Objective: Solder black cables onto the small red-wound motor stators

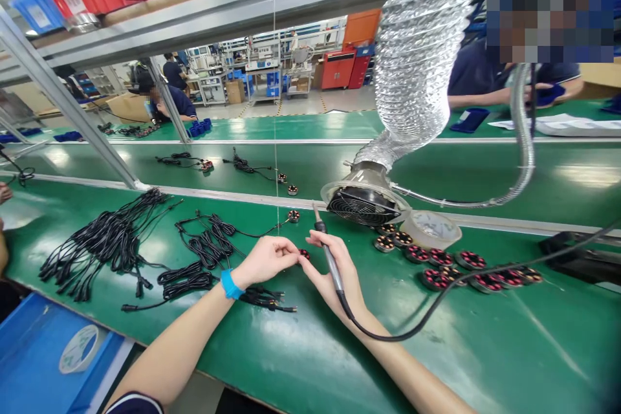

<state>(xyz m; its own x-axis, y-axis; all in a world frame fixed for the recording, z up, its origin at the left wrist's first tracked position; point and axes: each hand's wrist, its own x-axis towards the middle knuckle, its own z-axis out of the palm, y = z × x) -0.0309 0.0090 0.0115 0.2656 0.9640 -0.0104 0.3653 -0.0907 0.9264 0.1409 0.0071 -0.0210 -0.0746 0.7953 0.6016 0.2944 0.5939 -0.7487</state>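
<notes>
Left hand [266, 260] in a pinch, grip closed, thumb against forefinger; anything between the tips too small to make out. Right hand [352, 275] closed loosely around a soldering iron [332, 260], thumb stretched toward the left fingertips, close enough that touching or just apart cannot be told. Just beyond the pinch, half hidden by fingers, a small red coil part [303, 253]; cannot tell whether held or resting on the green table [272, 369]. Roughly as near to one hand as to the other, left of the iron's handle. Long axis of the iron running away from the body, leaning slightly left, metal tip farther out than the coil part, cord [373, 334] back over the right wrist. Farther left, coiled black cables [213, 242] and a fanned cable bundle [114, 239]. Ahead, one more coil part [294, 215] near the table's far edge. To the right, a fume fan [361, 207], a pale tub [434, 230] and a cluster of coil parts [470, 260].
</notes>
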